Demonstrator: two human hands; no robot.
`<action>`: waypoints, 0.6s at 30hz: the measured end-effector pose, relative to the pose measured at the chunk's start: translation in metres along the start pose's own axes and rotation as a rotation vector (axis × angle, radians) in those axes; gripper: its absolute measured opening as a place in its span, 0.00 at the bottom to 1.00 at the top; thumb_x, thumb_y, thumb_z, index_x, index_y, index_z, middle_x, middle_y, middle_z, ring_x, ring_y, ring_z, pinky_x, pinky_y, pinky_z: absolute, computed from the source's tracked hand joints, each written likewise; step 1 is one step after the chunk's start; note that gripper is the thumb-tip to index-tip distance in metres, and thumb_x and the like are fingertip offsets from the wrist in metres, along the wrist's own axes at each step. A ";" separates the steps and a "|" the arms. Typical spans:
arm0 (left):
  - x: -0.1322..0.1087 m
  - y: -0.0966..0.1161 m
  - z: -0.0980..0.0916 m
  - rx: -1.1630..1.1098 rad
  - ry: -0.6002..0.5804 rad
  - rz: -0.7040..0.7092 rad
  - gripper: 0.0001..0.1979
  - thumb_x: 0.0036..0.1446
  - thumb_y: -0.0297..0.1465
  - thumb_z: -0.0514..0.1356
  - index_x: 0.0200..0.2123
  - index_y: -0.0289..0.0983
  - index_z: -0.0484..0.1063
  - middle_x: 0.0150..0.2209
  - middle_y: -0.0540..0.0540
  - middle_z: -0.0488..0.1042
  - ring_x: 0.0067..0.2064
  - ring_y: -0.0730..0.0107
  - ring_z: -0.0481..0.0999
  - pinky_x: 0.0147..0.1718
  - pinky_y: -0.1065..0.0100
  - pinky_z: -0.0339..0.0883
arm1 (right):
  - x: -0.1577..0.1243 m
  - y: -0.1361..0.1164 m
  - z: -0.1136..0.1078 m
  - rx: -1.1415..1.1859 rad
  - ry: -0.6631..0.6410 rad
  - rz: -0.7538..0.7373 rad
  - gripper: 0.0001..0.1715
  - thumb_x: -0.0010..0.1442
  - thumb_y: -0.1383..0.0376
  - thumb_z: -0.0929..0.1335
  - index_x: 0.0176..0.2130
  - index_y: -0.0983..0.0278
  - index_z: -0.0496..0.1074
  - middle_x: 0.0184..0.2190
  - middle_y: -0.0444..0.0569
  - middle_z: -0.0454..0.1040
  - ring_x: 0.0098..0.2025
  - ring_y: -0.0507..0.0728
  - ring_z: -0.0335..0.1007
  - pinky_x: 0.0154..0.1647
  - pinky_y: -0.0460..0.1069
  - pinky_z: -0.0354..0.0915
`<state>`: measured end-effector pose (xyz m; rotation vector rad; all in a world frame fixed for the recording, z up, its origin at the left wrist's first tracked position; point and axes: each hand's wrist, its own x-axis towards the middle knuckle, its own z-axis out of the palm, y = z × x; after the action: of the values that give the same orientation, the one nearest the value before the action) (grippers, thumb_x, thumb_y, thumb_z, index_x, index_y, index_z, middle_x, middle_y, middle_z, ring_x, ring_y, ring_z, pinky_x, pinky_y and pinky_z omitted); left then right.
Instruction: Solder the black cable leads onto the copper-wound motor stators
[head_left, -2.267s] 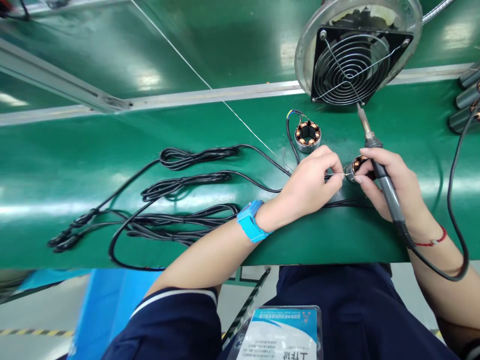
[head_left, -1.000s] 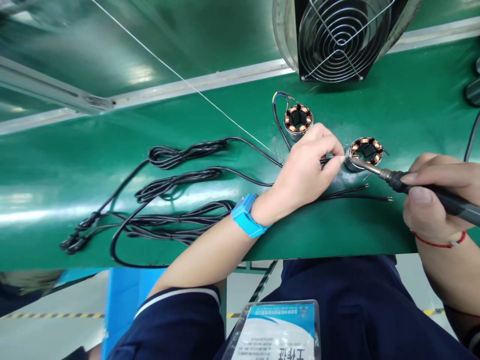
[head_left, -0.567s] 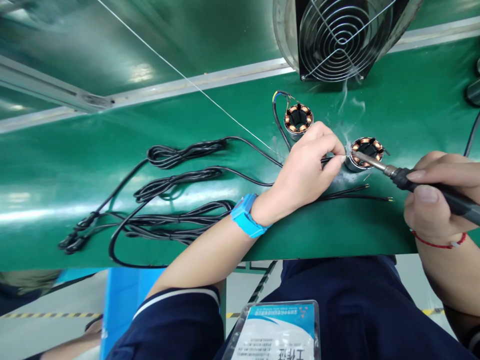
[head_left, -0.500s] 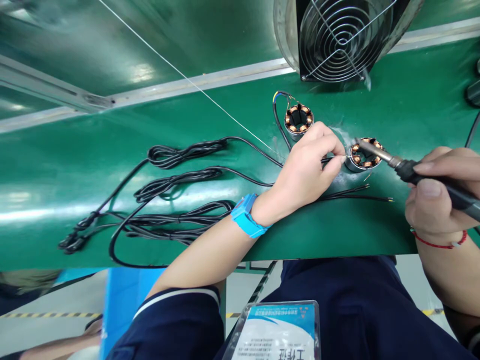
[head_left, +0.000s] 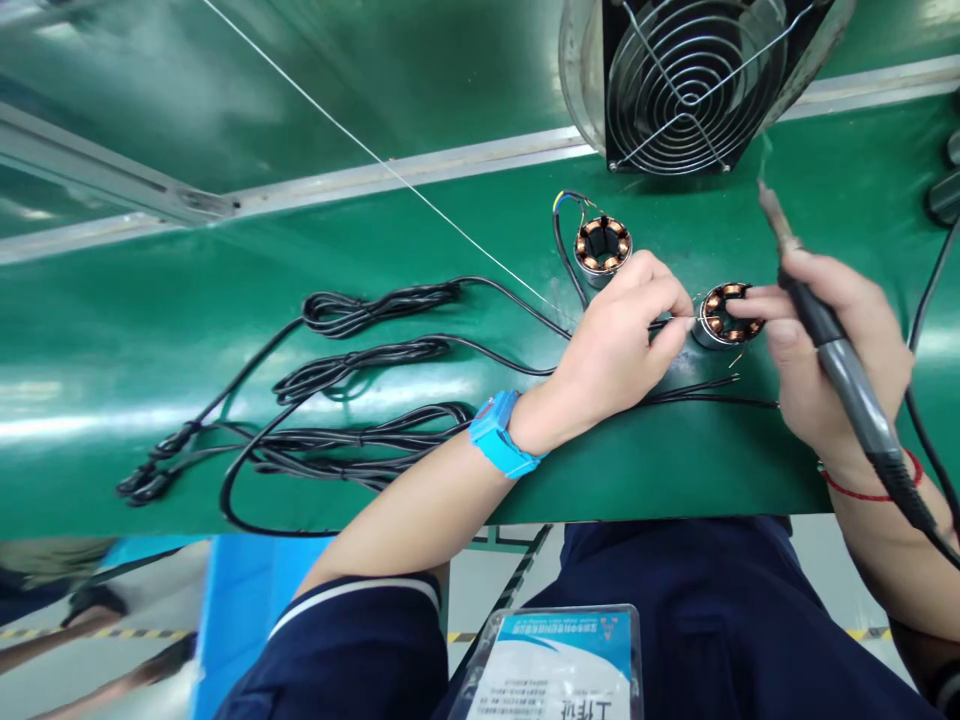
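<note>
Surroundings: fan directly behind the work, second stator just beside my left knuckles, coiled cables spread across the green bench to the left, two loose leads in front. The stator lies between my hands. My left hand pinches a black cable at its left rim; my right hand grips the soldering iron, fingertips on the stator's top and the iron's tip raised toward the fan.

We lose the fan past the top edge; our right hand hides part of the near stator; the badge runs off below
</note>
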<state>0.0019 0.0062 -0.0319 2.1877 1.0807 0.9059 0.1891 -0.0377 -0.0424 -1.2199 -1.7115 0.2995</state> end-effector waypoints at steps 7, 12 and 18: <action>0.001 0.001 -0.001 -0.048 -0.014 -0.032 0.07 0.56 0.21 0.56 0.28 0.37 0.68 0.34 0.47 0.71 0.37 0.69 0.70 0.38 0.63 0.68 | 0.002 -0.008 -0.003 -0.095 -0.188 0.018 0.28 0.63 0.61 0.67 0.60 0.50 0.59 0.42 0.43 0.78 0.49 0.61 0.72 0.53 0.62 0.65; 0.001 0.003 0.000 -0.217 -0.040 -0.138 0.06 0.55 0.23 0.58 0.27 0.35 0.70 0.31 0.49 0.71 0.32 0.75 0.68 0.33 0.70 0.66 | 0.001 -0.011 0.001 -0.204 -0.165 -0.007 0.31 0.61 0.61 0.68 0.61 0.50 0.57 0.36 0.43 0.77 0.42 0.61 0.71 0.45 0.59 0.64; 0.000 0.006 0.002 -0.275 -0.026 -0.185 0.07 0.54 0.21 0.56 0.26 0.35 0.70 0.31 0.50 0.71 0.34 0.74 0.70 0.36 0.68 0.67 | 0.001 -0.016 0.003 -0.293 -0.146 -0.077 0.31 0.60 0.65 0.68 0.60 0.52 0.59 0.33 0.42 0.76 0.37 0.60 0.68 0.41 0.57 0.61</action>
<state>0.0058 0.0026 -0.0294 1.8389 1.0577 0.8839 0.1769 -0.0433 -0.0328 -1.3657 -1.9753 0.0944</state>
